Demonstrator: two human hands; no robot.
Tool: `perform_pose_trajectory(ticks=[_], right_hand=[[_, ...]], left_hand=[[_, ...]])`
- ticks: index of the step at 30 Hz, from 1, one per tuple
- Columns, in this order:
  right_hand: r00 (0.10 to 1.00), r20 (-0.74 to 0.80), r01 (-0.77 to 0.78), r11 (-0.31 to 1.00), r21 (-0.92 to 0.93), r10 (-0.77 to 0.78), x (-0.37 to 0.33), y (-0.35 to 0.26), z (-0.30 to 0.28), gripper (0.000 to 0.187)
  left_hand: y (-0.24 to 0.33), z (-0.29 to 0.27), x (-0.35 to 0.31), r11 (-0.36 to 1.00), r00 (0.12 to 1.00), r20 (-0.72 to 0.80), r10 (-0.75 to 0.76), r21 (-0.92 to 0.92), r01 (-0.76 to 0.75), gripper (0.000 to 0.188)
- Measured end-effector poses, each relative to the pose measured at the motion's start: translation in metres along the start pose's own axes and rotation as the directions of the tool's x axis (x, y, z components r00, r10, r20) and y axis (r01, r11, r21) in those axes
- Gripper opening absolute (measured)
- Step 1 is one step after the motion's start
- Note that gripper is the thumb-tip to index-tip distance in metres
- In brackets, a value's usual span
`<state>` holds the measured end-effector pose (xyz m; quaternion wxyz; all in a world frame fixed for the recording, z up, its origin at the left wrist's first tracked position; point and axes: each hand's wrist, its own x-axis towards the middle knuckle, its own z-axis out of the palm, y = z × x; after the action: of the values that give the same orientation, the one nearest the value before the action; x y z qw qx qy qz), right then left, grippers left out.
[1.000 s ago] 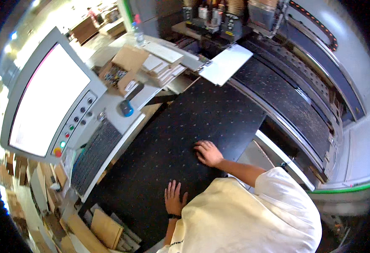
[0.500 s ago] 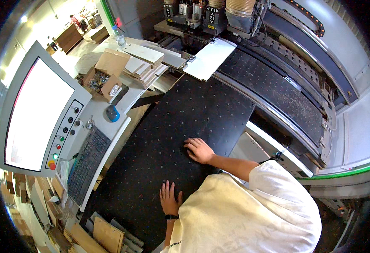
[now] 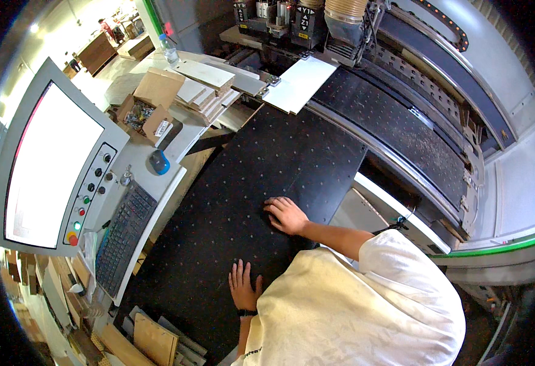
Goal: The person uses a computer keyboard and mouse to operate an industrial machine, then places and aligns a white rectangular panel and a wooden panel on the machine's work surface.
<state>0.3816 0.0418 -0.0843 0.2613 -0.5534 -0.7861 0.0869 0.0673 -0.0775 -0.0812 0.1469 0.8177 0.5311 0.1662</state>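
Observation:
Both palms rest on a black table (image 3: pixel 218 244) dotted with small studs. My left hand (image 3: pixel 243 288) lies flat near its lower edge, fingers stretched out, with a dark band on the wrist. Farther up and to the right, my right hand (image 3: pixel 285 215) leans on the same surface, its fingers loosely spread and slightly bent. Neither hand holds anything. Beyond the table's far end, a white panel (image 3: pixel 301 84) lies across to the machine bed (image 3: pixel 389 122), under the machine head (image 3: pixel 273 21).
On the left stand a control screen (image 3: pixel 54 158), a keyboard (image 3: pixel 124 235) and a blue mouse (image 3: pixel 159 162). Behind them are a cardboard box (image 3: pixel 160 125) of small metal parts, stacked boards (image 3: pixel 203 97) and a bottle (image 3: pixel 169 50). Wood offcuts (image 3: pixel 156 341) stand at the lower left.
The view has shifted very slightly, so the surroundings sit a little farther left. Both hands stay in the same places on the table.

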Motion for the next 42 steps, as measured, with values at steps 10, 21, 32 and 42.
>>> perform_pose_trajectory(ticks=[10, 21, 32, 42], right_hand=[[0.999, 0.029, -0.023, 1.0, -0.016, 0.023, -0.0012, 0.0034, 0.0057, 0.039], [0.999, 0.03, -0.027, 1.0, -0.011, 0.027, -0.0012, 0.0042, 0.0052, 0.04], [1.0, -0.001, -0.009, 1.0, 0.001, 0.009, 0.0002, 0.0022, 0.0016, 0.037], [1.0, -0.007, -0.005, 1.0, -0.004, 0.005, 0.0005, 0.0022, 0.0018, 0.035]], left_hand=[[-0.0054, 0.0065, -0.0011, 1.0, 1.0, 0.011, 0.002, 0.006, -0.002, 0.057], [-0.0046, 0.0065, -0.0009, 1.0, 1.0, 0.022, -0.018, 0.007, 0.018, 0.056], [-0.0047, 0.0074, 0.0001, 1.0, 1.0, 0.018, -0.013, -0.004, 0.013, 0.057], [-0.0026, 0.0053, 0.0012, 1.0, 1.0, 0.012, -0.011, 0.0, 0.011, 0.056]])
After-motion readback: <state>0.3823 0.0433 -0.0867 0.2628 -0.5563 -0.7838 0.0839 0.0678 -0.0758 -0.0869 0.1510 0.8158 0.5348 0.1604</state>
